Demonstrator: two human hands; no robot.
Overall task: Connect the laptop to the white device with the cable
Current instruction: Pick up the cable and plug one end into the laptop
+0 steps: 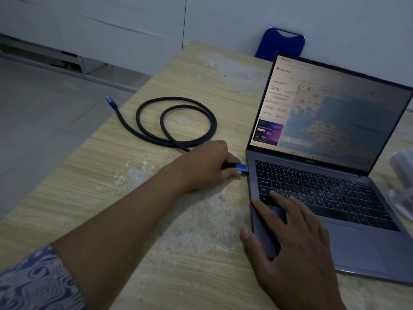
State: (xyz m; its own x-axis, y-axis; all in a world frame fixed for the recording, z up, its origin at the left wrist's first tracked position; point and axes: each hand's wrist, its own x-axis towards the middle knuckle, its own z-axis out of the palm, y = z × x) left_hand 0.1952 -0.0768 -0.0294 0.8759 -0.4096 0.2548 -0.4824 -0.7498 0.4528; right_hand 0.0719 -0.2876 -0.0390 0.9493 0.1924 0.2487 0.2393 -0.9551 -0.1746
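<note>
A grey laptop (348, 242) sits open on the wooden table (125, 175), its screen lit. My left hand (207, 164) grips the blue plug (241, 168) of the black braided cable (176, 120) and holds it at the laptop's left edge. The cable lies coiled behind my hand; its other blue plug (109, 100) hangs past the table's left edge. My right hand (292, 240) rests flat on the laptop's front left corner, fingers spread. The white device (402, 175) is partly visible at the right edge.
A blue chair back (280, 44) stands behind the laptop against the white wall. The table's left edge drops to a tiled floor (44, 121). Worn pale patches mark the tabletop.
</note>
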